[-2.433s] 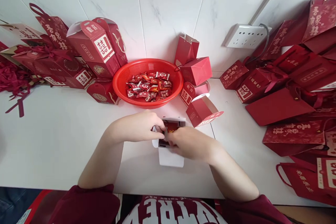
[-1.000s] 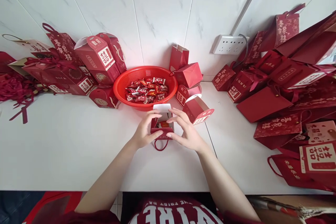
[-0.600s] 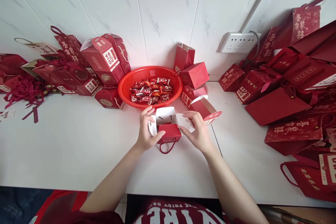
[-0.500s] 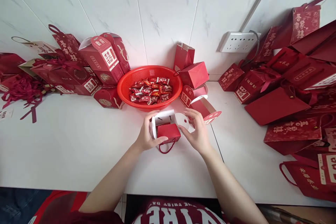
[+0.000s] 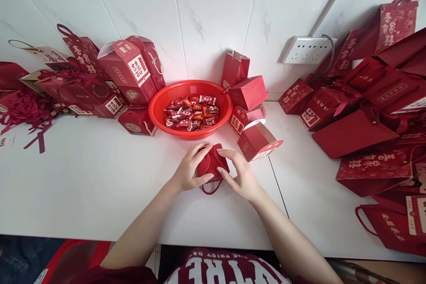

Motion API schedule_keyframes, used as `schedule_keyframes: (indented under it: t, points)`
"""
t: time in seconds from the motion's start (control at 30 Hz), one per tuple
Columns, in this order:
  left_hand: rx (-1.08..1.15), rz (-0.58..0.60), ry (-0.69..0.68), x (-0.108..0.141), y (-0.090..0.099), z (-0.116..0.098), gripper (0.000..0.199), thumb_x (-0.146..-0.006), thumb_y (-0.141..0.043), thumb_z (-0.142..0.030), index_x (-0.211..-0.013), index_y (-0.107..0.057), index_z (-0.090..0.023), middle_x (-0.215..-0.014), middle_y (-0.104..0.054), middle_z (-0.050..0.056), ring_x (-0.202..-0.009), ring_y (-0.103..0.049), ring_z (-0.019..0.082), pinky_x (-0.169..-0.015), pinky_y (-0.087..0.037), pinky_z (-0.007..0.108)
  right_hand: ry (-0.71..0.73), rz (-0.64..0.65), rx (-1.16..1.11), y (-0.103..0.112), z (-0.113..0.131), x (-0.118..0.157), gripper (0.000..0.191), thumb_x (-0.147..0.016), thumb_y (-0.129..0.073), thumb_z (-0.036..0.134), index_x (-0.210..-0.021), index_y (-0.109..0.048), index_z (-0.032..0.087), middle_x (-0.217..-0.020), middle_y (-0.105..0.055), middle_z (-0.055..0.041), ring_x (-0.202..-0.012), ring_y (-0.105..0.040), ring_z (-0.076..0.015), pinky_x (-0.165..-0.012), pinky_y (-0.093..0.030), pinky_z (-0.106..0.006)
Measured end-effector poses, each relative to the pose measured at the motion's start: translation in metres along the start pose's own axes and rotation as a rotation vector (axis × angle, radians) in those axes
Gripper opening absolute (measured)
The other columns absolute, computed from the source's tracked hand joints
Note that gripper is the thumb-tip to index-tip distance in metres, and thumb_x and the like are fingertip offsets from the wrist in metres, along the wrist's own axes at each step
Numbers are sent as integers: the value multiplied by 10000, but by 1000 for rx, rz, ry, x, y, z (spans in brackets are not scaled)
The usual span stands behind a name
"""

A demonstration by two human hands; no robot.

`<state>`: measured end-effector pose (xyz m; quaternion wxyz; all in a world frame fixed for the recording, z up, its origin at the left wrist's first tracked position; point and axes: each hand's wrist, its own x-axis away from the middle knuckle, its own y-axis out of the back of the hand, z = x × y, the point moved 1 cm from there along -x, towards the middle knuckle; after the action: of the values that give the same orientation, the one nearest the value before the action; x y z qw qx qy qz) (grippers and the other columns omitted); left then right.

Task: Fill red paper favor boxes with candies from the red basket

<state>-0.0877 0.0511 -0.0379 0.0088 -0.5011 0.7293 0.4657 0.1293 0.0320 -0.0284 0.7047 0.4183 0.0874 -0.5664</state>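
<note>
A small red gift box (image 5: 213, 166) with a red cord handle (image 5: 212, 188) sits on the white table in front of me. Its rounded flaps are folded over the top, so the inside is hidden. My left hand (image 5: 191, 167) grips the box's left side, thumb at the near edge and fingers on the top flap. From the right, my right hand (image 5: 240, 175) holds it with fingers on the right flap and thumb on the near side. Just beyond the box stands a red plastic basket (image 5: 190, 134) of wrapped candies (image 5: 191, 113).
An open red box (image 5: 256, 142) lies right of my hands, with more red boxes (image 5: 249, 92) behind it. Stacked gift boxes (image 5: 128, 71) and dark red ribbons (image 5: 28, 113) are at the left. Many boxes and bags (image 5: 356, 131) crowd the right. A power strip (image 5: 308, 50) hangs on the wall.
The box between my hands was open with its white inside showing; now its flaps are folded down. My right hand has moved slightly left, onto the top.
</note>
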Motion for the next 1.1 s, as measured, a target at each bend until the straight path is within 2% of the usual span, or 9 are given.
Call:
schedule_keyframes:
  t: [0.27,0.37,0.5,0.6,0.7,0.77,0.87,0.97,1.1]
  points:
    - [4,73,-29,-2,7,1,845,-858,-579,-710,-1559,-390,-278,-1556,-399,145,-1445,-370,383,-1204,-313,567,13,83,-21,-1,-3,-1,274,-991,-572,229,-1259,-630,250,-1329,-666,-96,-1310,-575,-256,-1088,-510,-509]
    - [16,129,-15,2,11,7,848,-793,-677,-699,-1520,-458,-319,-1626,-285,130,-1467,-346,406,-1194,-338,578,-23,80,-86,-1,-9,0,232,-1007,-544,229,-1173,-704,251,-1305,-684,-83,-1330,-561,-248,-1111,-490,-498]
    - [50,156,38,10,16,11,904,-703,-807,-615,-1501,-479,-344,-1688,-112,118,-1484,-328,427,-1164,-394,577,-129,47,-117,-2,-18,1,220,-1000,-567,293,-1105,-759,272,-1436,-591,-81,-1369,-524,-262,-1126,-467,-485]
    - [-6,164,103,15,17,3,872,-712,-822,-578,-1479,-501,-314,-1643,-208,154,-1467,-366,408,-1158,-413,555,-201,49,-150,-2,-21,3,230,-1000,-568,326,-1098,-771,280,-1472,-561,-85,-1360,-535,-269,-1125,-461,-485]
    - [-75,158,193,21,14,-9,827,-735,-810,-573,-1455,-512,-297,-1493,-379,163,-1338,-528,359,-1102,-485,512,-218,62,-219,-2,-19,3,214,-996,-570,321,-1047,-768,259,-1425,-601,-99,-1302,-589,-265,-1083,-497,-470]
    - [-112,143,220,27,12,-16,819,-736,-810,-573,-1449,-508,-304,-1422,-416,147,-1249,-594,330,-1051,-530,489,-215,62,-252,-4,-15,3,184,-991,-574,304,-981,-747,242,-1391,-621,-105,-1242,-629,-258,-1029,-537,-449]
    - [-162,88,227,36,10,-22,773,-751,-804,-543,-1433,-521,-313,-1391,-413,134,-1211,-608,311,-996,-568,459,-192,46,-242,-8,-7,3,142,-984,-578,286,-926,-695,231,-1355,-629,-113,-1191,-651,-251,-992,-558,-434]
    - [-180,44,213,46,13,-26,754,-754,-809,-474,-1434,-518,-324,-1352,-427,118,-1214,-598,296,-989,-575,439,-123,76,-198,-11,1,5,107,-992,-564,271,-998,-664,236,-1361,-608,-122,-1226,-627,-249,-1015,-547,-432]
    - [-198,3,237,59,27,-31,749,-741,-814,-379,-1430,-523,-346,-1340,-446,104,-1231,-578,297,-1001,-570,443,-42,129,-106,-10,4,8,191,-1004,-535,244,-1167,-636,257,-1394,-571,-121,-1248,-612,-246,-1022,-550,-425]
